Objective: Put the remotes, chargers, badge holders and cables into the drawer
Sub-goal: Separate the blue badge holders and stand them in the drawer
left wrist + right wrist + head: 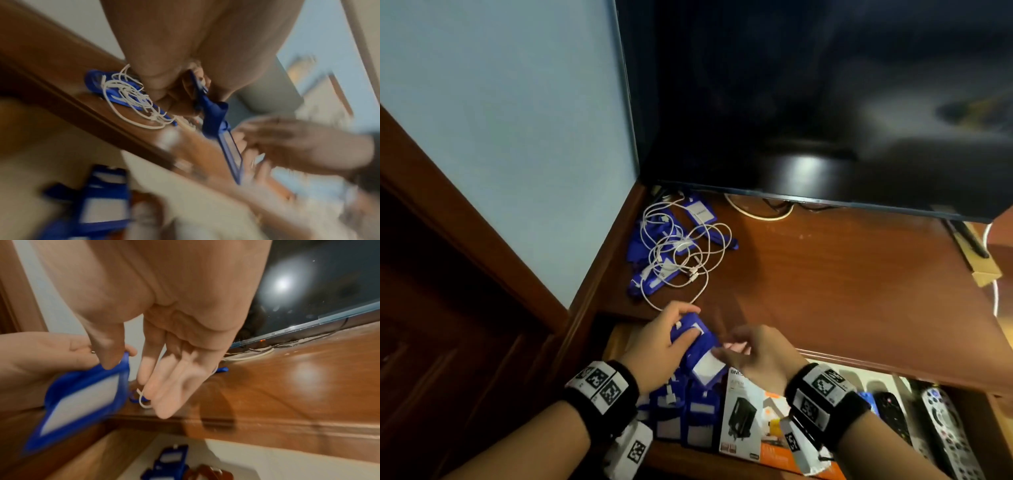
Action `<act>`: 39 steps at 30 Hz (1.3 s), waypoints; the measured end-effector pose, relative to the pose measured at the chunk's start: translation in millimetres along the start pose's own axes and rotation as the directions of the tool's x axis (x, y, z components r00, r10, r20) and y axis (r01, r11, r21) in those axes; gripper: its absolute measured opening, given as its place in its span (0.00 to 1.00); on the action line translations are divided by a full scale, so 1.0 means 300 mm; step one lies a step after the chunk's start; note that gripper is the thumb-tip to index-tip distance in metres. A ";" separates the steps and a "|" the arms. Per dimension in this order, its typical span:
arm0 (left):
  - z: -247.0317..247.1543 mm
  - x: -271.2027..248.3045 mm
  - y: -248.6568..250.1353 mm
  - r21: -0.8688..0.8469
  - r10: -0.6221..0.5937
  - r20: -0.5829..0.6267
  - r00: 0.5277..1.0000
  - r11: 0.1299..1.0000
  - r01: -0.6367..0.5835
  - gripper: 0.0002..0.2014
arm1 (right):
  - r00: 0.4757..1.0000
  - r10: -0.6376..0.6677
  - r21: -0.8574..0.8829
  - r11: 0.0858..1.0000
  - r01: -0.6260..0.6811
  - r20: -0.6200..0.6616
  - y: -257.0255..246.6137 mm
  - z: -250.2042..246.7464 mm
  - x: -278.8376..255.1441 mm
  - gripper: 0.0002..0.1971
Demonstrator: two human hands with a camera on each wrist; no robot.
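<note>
Wood-brown furniture fills the shot, and closest in, the drawer (616, 341) is found pulled open under the tabletop (842, 274). At its left end, stowed badge holders (698, 421) in blue are lined up, a charger box (743, 418) is laid next to them, and remotes (945, 431) are packed in at the right.

Just above the drawer's back left corner, a blue badge holder (705, 342) is held in the left hand (654, 349). Its grip is closed round the upper part, thumb on top, with the white card window angled down toward the drawer. The right hand (756, 356) is held out right beside it, grip loose, fingers nearly straight and nothing clasped. Its thumb tip is seen at the holder's edge in the right wrist view, though actual contact can't be told.

Further back, near the tabletop's left rear corner, white cables (681, 253) are piled in a tangle on top of more badge holders (698, 214) with blue lanyards. Behind that, a dark TV (791, 102) is stood along the back, and a pale blue wall (517, 120) is seen on the left.
</note>
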State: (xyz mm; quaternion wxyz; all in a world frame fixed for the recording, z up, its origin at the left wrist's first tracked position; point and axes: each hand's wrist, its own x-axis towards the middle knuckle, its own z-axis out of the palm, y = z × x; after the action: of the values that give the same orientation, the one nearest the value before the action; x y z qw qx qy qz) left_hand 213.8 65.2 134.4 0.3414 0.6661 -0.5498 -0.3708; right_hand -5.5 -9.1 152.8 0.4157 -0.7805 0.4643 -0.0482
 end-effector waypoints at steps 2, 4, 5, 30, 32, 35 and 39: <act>0.020 -0.010 -0.063 0.206 0.084 0.108 0.991 0.973 -0.105 0.14 | 0.998 -0.001 -0.078 0.997 0.006 0.065 0.023 0.009 -0.011 0.09; 0.052 -0.011 -0.128 0.364 0.141 0.229 0.963 0.905 -0.219 0.17 | 0.997 0.032 -0.081 0.996 -0.027 0.069 0.056 0.016 -0.012 0.09; 0.067 -0.005 -0.163 0.411 0.162 0.276 0.947 0.871 -0.268 0.18 | 0.996 0.062 -0.092 0.994 -0.057 0.057 0.072 0.018 -0.011 0.11; 0.249 0.216 -0.388 0.721 -0.410 0.142 0.901 0.667 0.189 0.21 | 0.996 0.033 -0.225 0.974 -0.013 0.086 0.137 0.003 0.095 0.09; 0.249 0.221 -0.383 0.758 -0.430 0.148 0.891 0.627 0.177 0.21 | 0.996 -0.015 -0.201 0.979 0.032 0.085 0.115 -0.011 0.128 0.07; 0.245 0.222 -0.386 0.765 -0.425 0.172 0.889 0.626 0.152 0.22 | 0.999 -0.026 -0.173 0.985 0.030 0.028 0.064 -0.022 0.195 0.07; 0.223 0.222 -0.406 0.773 -0.410 0.193 0.891 0.623 0.119 0.23 | 0.998 -0.017 -0.267 0.963 0.032 0.060 -0.018 -0.069 0.328 0.06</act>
State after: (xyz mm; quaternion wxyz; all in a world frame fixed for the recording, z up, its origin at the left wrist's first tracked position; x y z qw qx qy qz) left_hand 222.2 16.1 -11.5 -0.1236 0.7435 -0.5977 -0.2733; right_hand 44.1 -95.5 139.5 0.3188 -0.8363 0.4448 0.0324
